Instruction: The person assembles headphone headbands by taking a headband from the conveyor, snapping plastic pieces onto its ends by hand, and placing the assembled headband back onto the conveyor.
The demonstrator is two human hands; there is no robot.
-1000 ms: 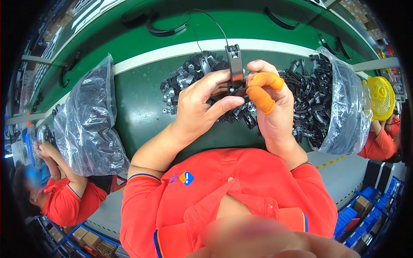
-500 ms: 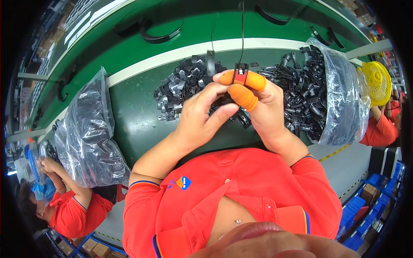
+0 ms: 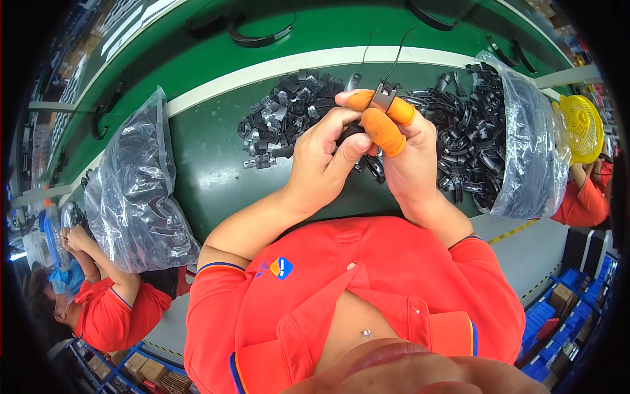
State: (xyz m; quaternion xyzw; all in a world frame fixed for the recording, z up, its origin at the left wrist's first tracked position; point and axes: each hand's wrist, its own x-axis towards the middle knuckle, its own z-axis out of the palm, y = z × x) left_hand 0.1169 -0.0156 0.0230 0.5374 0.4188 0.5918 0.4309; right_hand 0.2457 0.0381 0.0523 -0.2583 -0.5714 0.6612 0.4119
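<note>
Both my hands meet above the green bench in front of my chest. My right hand [image 3: 413,151], with orange finger cots on thumb and index finger, pinches a small black plastic part [image 3: 383,96]. A thin dark wire [image 3: 398,54] rises from the part's top. My left hand [image 3: 318,163] closes on the lower, dark end of the same work, mostly hidden by fingers. Just beyond the hands, a small grey piece [image 3: 354,81] sits at the end of another thin wire. Behind my left hand lies a pile of black clip-like parts with shiny faces [image 3: 289,108].
Longer black plastic parts [image 3: 467,121] spill from a clear bag [image 3: 528,157] on the right. Another clear plastic bag [image 3: 134,190] stands at left. Curved black bands [image 3: 259,41] lie beyond the white ledge [image 3: 216,82]. Co-workers sit on both sides; a yellow fan [image 3: 581,128] is far right.
The black part between my right fingers has turned, and its flat dark face now shows where a red edge showed before. Both hands sit slightly farther right.
</note>
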